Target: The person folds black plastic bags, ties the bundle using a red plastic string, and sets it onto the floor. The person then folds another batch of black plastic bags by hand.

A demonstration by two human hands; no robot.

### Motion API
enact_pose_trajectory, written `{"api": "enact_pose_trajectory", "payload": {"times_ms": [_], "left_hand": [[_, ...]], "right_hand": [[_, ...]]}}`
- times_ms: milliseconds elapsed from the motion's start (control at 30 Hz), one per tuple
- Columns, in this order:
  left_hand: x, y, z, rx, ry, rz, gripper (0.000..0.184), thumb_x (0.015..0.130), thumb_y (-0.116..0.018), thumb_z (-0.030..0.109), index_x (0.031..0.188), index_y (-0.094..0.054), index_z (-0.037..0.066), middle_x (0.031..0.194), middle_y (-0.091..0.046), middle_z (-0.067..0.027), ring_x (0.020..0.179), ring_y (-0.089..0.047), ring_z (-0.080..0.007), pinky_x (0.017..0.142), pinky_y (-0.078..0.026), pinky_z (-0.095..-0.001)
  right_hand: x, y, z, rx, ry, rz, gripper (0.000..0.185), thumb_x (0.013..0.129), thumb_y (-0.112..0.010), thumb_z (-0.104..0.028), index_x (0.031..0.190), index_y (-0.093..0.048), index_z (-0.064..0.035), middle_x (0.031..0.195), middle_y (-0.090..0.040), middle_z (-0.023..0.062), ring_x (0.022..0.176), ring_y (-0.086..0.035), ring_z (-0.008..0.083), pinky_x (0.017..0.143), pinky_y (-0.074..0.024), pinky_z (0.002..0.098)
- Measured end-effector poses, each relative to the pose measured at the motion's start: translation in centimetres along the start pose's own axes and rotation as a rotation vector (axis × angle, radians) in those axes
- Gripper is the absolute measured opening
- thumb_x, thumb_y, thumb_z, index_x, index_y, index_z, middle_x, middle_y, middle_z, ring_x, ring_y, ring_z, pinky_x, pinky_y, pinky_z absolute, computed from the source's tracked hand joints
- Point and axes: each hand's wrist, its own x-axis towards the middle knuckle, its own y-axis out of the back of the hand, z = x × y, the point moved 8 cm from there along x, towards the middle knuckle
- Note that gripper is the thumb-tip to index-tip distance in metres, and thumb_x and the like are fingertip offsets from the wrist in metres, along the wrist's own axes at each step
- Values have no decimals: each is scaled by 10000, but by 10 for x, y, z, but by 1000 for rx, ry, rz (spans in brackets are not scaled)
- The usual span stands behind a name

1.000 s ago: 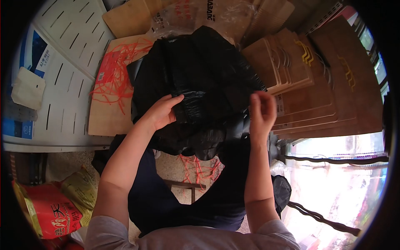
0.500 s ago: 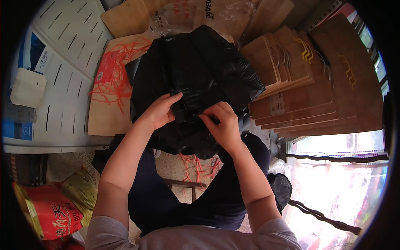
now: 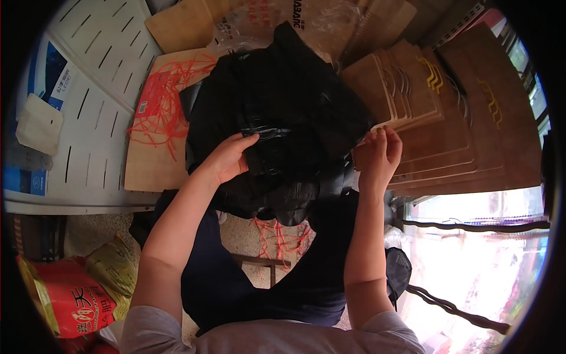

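Black plastic sheeting (image 3: 283, 100), wrinkled and gathered, lies in a large heap over the lap. At its left part my left hand (image 3: 232, 158) pinches a fold between thumb and fingers. My right hand (image 3: 379, 152) is raised at the right edge of the black plastic, fingers curled and pressed together near its corner. Whether a strand or a bit of plastic is between those fingertips is too small to tell.
Orange-red strings (image 3: 171, 97) lie on a board at the left, beside a slotted metal panel (image 3: 88, 130). Brown boards (image 3: 430, 141) with hooks stand at the right. A red and gold bag (image 3: 71, 295) is at the lower left.
My right hand came in to the middle of the plastic, then moved back out to the right edge. The plastic's top now peaks higher. My left hand has stayed in place.
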Motion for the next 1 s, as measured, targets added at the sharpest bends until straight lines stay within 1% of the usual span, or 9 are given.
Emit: {"api": "enact_pose_trajectory", "payload": {"times_ms": [100,133,200,233,467,667,800,900,1000], "left_hand": [[-2,-4,2,4,-3,4,299,968,-589,239,1190,-570,39,1150,-647,-91,1039,-656,-214,891,-551,-388],[-2,-3,2,5,-2,7,299,968,-589,239,1190,-570,39,1150,-647,-91,1039,-656,-214,891,-551,-388],[-2,-1,1,5,-9,12,302,966,-592,243,1189,-571,40,1154,-646,-94,1038,-657,-215,889,-553,-390],[-2,-1,1,6,-6,12,302,966,-592,243,1189,-571,40,1154,-646,-94,1038,-657,-215,889,-553,-390],[-5,-7,5,4,-5,-2,345,966,-594,271,1209,-560,28,1169,-641,-104,1061,-651,-227,905,-552,-394],[-6,-11,6,-26,2,-26,367,975,-580,289,1223,-555,19,1178,-638,-103,1067,-650,-226,902,-554,-391],[-1,-5,3,-33,25,-22,359,981,-571,292,1219,-567,23,1167,-644,-93,1048,-655,-208,895,-557,-379],[-5,-8,6,-13,-11,-6,352,980,-573,291,1216,-575,29,1154,-649,-85,1037,-657,-197,890,-556,-372],[0,-4,2,-13,-9,-14,344,980,-573,285,1215,-575,33,1150,-651,-82,1037,-657,-192,891,-553,-370]], "right_hand": [[-19,-27,-9,-289,221,-346,131,930,-650,-118,1012,-604,-28,918,-594,10,824,-606,95,701,-495,218],[-37,-47,5,-274,-7,-589,219,857,-734,-114,1032,-626,-41,981,-599,32,836,-583,104,729,-477,232],[-79,-85,-13,-618,493,-962,425,679,-835,-140,1057,-659,-59,1009,-597,105,918,-557,255,821,-473,342],[-92,-93,-11,-683,571,-1000,468,647,-843,-144,1065,-654,-54,997,-585,115,955,-540,299,849,-471,376],[-98,-94,1,-639,640,-926,155,737,-729,-8,884,-682,-26,861,-593,82,822,-593,279,710,-505,363],[-87,-89,9,-645,308,-882,138,761,-745,-26,839,-636,3,807,-596,93,675,-607,207,605,-488,312],[-59,-67,33,-326,-139,-702,192,902,-699,-135,779,-594,-33,689,-563,-23,636,-579,60,568,-433,221],[-15,-27,27,64,-203,-236,202,971,-612,-198,820,-589,-67,708,-559,-32,660,-592,74,628,-484,218],[1,-2,3,-14,-21,0,170,955,-626,-170,1031,-597,-20,866,-576,7,747,-576,85,679,-497,223]]}}
